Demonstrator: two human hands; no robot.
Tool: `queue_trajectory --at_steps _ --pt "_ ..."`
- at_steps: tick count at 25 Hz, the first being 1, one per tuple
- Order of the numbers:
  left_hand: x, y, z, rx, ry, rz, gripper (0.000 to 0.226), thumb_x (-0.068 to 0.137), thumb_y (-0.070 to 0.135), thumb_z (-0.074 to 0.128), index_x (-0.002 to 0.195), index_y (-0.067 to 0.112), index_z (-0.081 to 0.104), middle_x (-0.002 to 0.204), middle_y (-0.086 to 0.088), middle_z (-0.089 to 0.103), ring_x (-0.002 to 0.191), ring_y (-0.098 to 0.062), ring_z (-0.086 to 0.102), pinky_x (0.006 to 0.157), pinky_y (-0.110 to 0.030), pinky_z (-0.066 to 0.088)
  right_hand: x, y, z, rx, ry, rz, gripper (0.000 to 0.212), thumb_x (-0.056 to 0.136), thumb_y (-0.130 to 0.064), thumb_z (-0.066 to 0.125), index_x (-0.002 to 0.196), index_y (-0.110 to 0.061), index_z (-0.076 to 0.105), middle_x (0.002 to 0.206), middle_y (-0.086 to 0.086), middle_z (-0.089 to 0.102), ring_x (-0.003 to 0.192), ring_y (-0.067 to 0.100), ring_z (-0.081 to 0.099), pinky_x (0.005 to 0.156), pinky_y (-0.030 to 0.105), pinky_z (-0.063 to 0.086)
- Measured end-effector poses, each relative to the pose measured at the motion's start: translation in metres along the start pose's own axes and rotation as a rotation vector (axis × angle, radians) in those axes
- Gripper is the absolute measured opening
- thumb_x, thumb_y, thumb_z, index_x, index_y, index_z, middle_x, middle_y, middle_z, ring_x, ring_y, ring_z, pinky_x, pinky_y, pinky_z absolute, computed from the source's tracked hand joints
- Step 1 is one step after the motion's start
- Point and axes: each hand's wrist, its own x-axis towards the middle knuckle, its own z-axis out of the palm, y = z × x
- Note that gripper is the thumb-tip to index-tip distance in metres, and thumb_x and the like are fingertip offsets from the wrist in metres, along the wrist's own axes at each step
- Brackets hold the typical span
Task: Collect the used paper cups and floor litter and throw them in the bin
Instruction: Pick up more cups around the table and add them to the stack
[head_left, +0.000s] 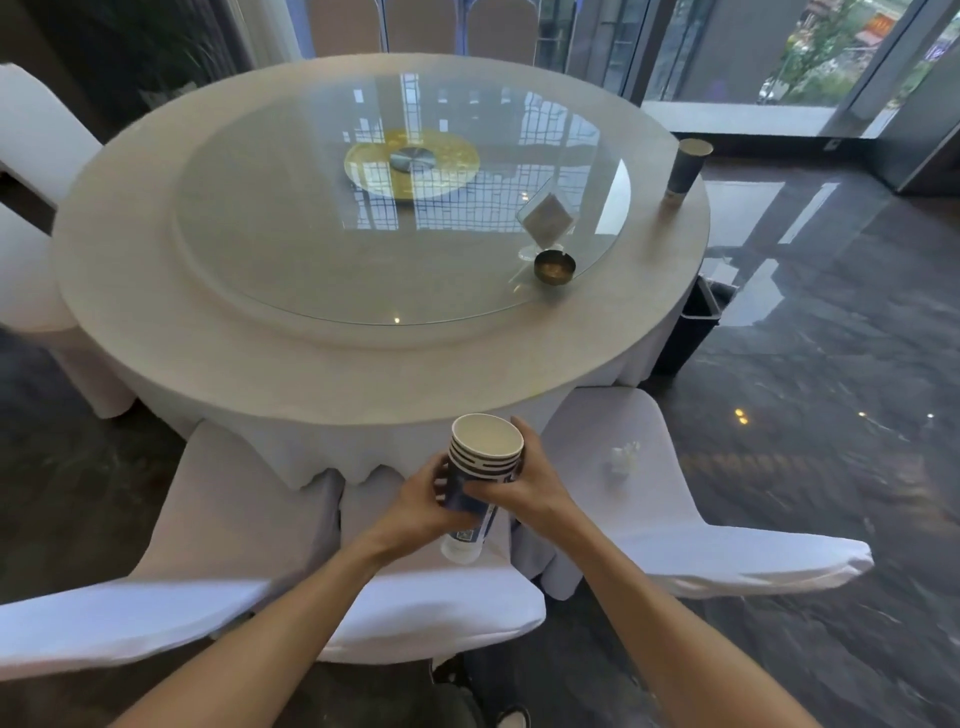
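Cup stack (480, 475) gripped by left hand (415, 506) and right hand (524, 483); fingers hide its middle.

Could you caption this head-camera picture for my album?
Both hands, left and right, hold nested paper cups; another cup remains on the round table.

A round worktop draped in a pale cloth (171, 312) carries a large clear glass turntable (322, 249) at its centre, over a gold disc (452, 156). Near the turntable's right edge sit a small dark round metal ashtray (555, 267) and a clear tilted card stand (546, 218). White-covered chairs (675, 519) ring the worktop on a dark glossy floor (831, 441).
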Motion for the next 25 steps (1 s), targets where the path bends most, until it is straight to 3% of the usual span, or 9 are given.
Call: queue_trajectory --at_steps 3,7,10,14,15,17,20,25 --pt "0.02 -0.007 -0.005 0.021 0.056 -0.013 0.069 0.071 0.02 0.094 0.13 0.023 0.058 0.118 0.008 0.069 0.107 -0.014 0.068 0.087 -0.031 0.059 0.015 -0.006 0.001 -0.014 -0.008 0.067 0.117 0.069 -0.035 0.091 0.161 -0.023 0.02 0.14 -0.004 0.056 0.129 0.012 0.055 0.108 0.033 0.049" --pt "0.049 -0.017 -0.011 0.039 0.056 -0.023 0.073 0.065 0.025 0.096 0.127 0.027 0.057 0.116 0.011 0.067 0.106 -0.012 0.068 0.087 -0.035 0.059 0.043 -0.012 -0.003 -0.16 -0.01 0.067 0.097 0.078 -0.037 0.086 0.158 -0.018 0.034 0.152 0.005 0.044 0.14 0.019 0.044 0.117 0.04 0.039" --pt "0.075 -0.026 -0.014 0.011 0.063 -0.023 0.071 0.063 0.025 0.098 0.121 0.027 0.057 0.111 0.011 0.069 0.101 -0.008 0.069 0.079 -0.026 0.058 0.068 -0.011 0.0 -0.188 -0.039 0.098 0.097 0.079 -0.037 0.086 0.158 -0.015 0.035 0.155 0.005 0.042 0.141 0.019 0.042 0.117 0.039 0.038" --pt "0.098 -0.052 -0.016 0.05 0.129 -0.05 0.071 0.063 0.024 0.098 0.121 0.026 0.056 0.112 0.011 0.068 0.099 -0.005 0.065 0.072 -0.011 0.049 0.092 0.01 0.006 -0.2 -0.032 0.126 0.098 0.078 -0.061 0.076 0.158 -0.027 0.032 0.16 -0.003 0.037 0.143 0.014 0.04 0.118 0.041 0.038" --pt "0.099 -0.063 -0.017 0.061 0.147 -0.069 0.074 0.063 0.024 0.098 0.123 0.024 0.056 0.115 0.007 0.067 0.101 -0.009 0.065 0.074 -0.012 0.048 0.095 0.019 0.007 -0.215 -0.01 0.12 0.089 0.084 -0.062 0.07 0.158 -0.029 0.034 0.16 -0.003 0.037 0.144 0.014 0.038 0.118 0.041 0.035" --pt "0.101 -0.088 -0.02 0.076 0.176 -0.1 0.078 0.059 0.032 0.096 0.125 0.024 0.056 0.119 0.002 0.067 0.11 -0.02 0.065 0.082 -0.026 0.053 0.105 0.044 0.008 -0.308 0.015 0.095 0.071 0.094 -0.059 0.058 0.156 -0.03 0.039 0.16 0.0 0.039 0.146 0.017 0.036 0.119 0.043 0.033" --pt "0.107 -0.134 -0.024 0.099 0.209 -0.161 0.08 0.052 0.044 0.089 0.123 0.036 0.054 0.124 0.001 0.066 0.116 -0.023 0.066 0.094 -0.047 0.056 0.126 0.102 0.015 -0.535 -0.11 0.134 0.066 0.095 -0.059 0.056 0.153 -0.032 0.043 0.161 0.008 0.036 0.15 0.026 0.03 0.12 0.049 0.033" --pt "0.117 -0.207 -0.028 0.181 0.188 -0.26 0.085 0.054 0.046 0.089 0.13 0.037 0.053 0.13 0.004 0.065 0.119 -0.018 0.066 0.098 -0.048 0.056 0.179 0.214 0.054 -0.92 -0.442 0.198 0.066 0.096 -0.051 0.057 0.155 -0.028 0.039 0.163 0.015 0.032 0.15 0.038 0.026 0.118 0.052 0.033"
